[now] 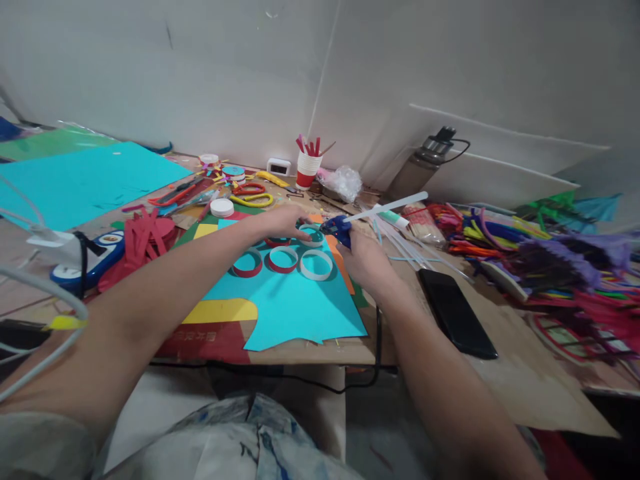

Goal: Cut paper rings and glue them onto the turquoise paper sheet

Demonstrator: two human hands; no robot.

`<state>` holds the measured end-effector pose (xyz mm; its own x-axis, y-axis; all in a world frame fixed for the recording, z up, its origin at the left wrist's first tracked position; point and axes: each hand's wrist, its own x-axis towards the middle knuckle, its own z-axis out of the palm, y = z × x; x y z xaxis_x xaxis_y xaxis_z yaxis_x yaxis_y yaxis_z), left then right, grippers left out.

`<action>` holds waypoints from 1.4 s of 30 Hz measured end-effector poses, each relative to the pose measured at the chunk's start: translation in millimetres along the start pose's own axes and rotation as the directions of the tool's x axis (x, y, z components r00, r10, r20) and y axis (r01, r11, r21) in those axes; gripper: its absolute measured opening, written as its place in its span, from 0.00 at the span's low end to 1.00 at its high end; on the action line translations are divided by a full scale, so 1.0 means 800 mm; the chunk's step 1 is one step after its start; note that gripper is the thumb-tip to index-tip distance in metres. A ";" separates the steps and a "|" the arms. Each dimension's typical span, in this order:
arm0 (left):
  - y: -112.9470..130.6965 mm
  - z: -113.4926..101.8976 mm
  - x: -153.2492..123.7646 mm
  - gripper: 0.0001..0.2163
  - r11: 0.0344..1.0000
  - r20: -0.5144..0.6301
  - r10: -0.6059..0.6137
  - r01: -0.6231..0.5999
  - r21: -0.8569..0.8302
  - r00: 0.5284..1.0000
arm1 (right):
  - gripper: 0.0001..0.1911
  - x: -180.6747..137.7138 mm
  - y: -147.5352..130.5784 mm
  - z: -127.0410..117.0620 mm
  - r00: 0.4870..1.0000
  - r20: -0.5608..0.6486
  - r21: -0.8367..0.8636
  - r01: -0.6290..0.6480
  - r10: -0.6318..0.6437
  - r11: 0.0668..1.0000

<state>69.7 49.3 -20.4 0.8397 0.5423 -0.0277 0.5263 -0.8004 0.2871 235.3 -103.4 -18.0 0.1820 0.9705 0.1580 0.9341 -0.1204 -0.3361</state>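
My right hand (367,261) grips a blue glue gun (339,230) with a long white glue stick (393,205) poking out of its back; the nozzle points left at a white paper ring (313,235). My left hand (281,221) rests on that ring and a red one beside it, holding them down. Three more paper rings lie in a row on a cyan paper sheet (295,303): two red (247,263) (283,259) and one white (317,264). A yellow paper shape (223,311) lies at the sheet's left.
A black phone (456,312) lies right of my right arm. Colourful pipe cleaners (540,250) pile at the right. Scissors (250,195), a red-and-white cup (307,170), a metal bottle (423,167), red paper scraps (145,237) and a large cyan sheet (75,181) surround the work.
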 end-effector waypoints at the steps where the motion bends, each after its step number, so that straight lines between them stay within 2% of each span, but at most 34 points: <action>1: 0.000 0.000 0.000 0.26 1.000 0.001 0.008 -0.008 0.008 1.000 | 0.17 0.000 -0.001 0.000 1.000 0.000 -0.001 -0.002 0.002 1.000; 7: 0.001 -0.001 -0.001 0.25 0.999 -0.004 0.020 -0.020 0.032 1.000 | 0.20 0.000 -0.008 0.000 0.999 0.026 -0.020 -0.028 0.029 0.999; 13: 0.001 -0.001 -0.001 0.26 1.000 -0.002 0.009 -0.009 -0.001 1.000 | 0.19 -0.001 0.003 0.002 1.000 0.006 -0.019 -0.008 0.008 1.000; 18: 0.003 -0.004 -0.002 0.24 1.000 0.008 0.021 -0.021 -0.008 1.000 | 0.16 -0.002 0.005 0.002 1.000 0.007 0.037 -0.011 0.011 0.999; 30: 0.006 -0.007 -0.004 0.27 0.999 0.020 -0.003 0.002 0.040 1.000 | 0.16 0.003 0.019 0.006 1.000 -0.010 0.151 -0.021 0.023 0.988; 36: 0.007 -0.009 -0.004 0.30 1.000 0.045 -0.008 0.007 0.028 0.999 | 0.16 0.004 0.017 0.006 0.999 -0.008 0.079 -0.041 0.042 0.996; 38: 0.007 -0.009 -0.003 0.31 0.999 0.022 -0.014 0.013 0.033 1.000 | 0.16 0.003 0.017 0.005 0.999 -0.002 0.070 -0.052 0.052 0.996; 42: 0.008 -0.004 0.003 0.31 0.996 -0.039 0.081 -0.079 0.043 0.996 | 0.17 0.003 0.018 0.003 1.000 -0.008 0.119 -0.023 0.024 0.993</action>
<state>74.2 46.3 -15.6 0.8738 0.4852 0.0325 0.4634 -0.8511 0.2468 248.0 -102.3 -24.9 0.2071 0.9656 0.1575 0.8863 -0.1169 -0.4482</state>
